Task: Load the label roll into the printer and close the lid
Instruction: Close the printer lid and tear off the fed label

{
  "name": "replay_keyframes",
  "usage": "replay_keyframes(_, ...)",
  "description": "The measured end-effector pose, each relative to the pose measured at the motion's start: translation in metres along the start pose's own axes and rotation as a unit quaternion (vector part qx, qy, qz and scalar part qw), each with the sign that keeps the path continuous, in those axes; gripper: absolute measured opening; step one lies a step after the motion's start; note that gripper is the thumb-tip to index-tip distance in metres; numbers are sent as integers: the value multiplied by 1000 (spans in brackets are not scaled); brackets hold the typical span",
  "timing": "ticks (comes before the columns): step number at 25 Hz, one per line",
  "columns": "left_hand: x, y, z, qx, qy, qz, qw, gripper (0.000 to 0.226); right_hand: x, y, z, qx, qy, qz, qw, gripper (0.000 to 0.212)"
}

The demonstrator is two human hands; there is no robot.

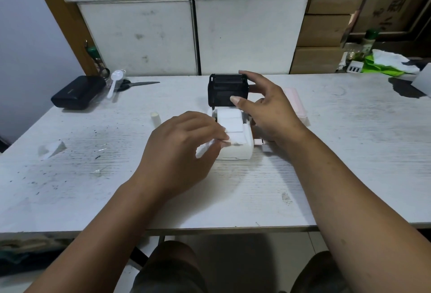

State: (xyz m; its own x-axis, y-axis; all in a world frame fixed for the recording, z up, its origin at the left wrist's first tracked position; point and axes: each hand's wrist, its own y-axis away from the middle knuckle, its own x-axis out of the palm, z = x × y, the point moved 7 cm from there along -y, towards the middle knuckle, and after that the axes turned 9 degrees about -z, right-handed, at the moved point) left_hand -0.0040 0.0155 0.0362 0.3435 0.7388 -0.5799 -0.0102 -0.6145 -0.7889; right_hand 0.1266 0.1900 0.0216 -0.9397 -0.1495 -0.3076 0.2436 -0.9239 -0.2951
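The label roll [229, 118] sits in the open white printer [235, 150] at the bench [326, 176] middle. Your left hand [184, 145] pinches the loose label end, pulling it near so it feeds out. Your right hand [263, 106], fingers apart, touches the raised black lid [227, 89], seemingly ready to close it.

- Small white plastic label printer [235, 151] on a white wood-grain table [326, 164], black hinged lid [227, 90] raised.
- White label roll [229, 117] seated inside (strip drawn forward).
- Left hand [184, 145] pinches the strip.
- Right hand [268, 108], fingers spread, at the lid.
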Motion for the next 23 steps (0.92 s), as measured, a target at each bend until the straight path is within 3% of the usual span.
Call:
replay_keyframes(9,-8,16,-10,65,-20,-22,997,11,-8,1,3,104,-131,-12,986,36)
replay_keyframes(12,-6,20,-12,70,-13,-13,997,12,-7,0,2,102,-146,-11,984,25)
replay_keyframes(17,0,23,-14,73,-34,28,996,18,-7,-1,-1,104,-167,4,981,28)
replay_keyframes(20,-1,22,-15,96,-81,16,992,30,-8,-1,-2,83,-157,27,984,15)
replay_keyframes(23,1,20,-18,127,-113,-15,985,28,-11,-2,-2,75,-152,53,984,6)
